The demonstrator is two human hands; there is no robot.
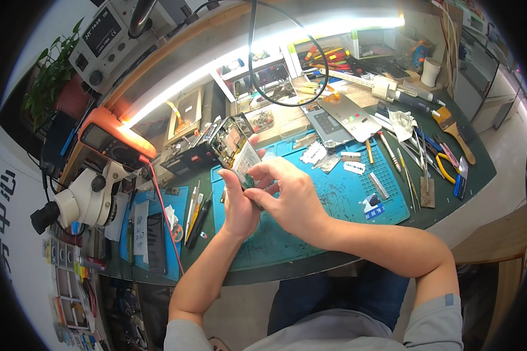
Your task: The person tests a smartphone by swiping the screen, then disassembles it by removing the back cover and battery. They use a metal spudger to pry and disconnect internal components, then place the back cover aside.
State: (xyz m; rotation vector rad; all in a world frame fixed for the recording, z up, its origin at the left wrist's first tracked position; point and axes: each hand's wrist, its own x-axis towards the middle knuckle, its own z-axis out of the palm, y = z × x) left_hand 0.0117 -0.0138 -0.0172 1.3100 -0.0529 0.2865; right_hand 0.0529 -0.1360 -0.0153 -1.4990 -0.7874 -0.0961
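Brightly, a tube [175, 87] lights bench [479, 171] and mat [334, 202], left hand [240, 207] gripping an opened phone [234, 143], right hand [291, 196] half closed, grip unclear.

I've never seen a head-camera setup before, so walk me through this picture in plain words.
There is no machine arm here: these are a person's own bare hands. The picture comes from a wide fisheye camera worn on the head, looking down, which is why straight edges bend near the rim.

The left hand holds up an opened smartphone with its circuit board exposed. The right hand has its fingers at the phone's lower end; exactly what they grip is hidden.

Below them lies a blue work mat on the bench. To the right are a wooden-handled brush and yellow-handled pliers. To the left are an orange-cased multimeter and a white microscope.
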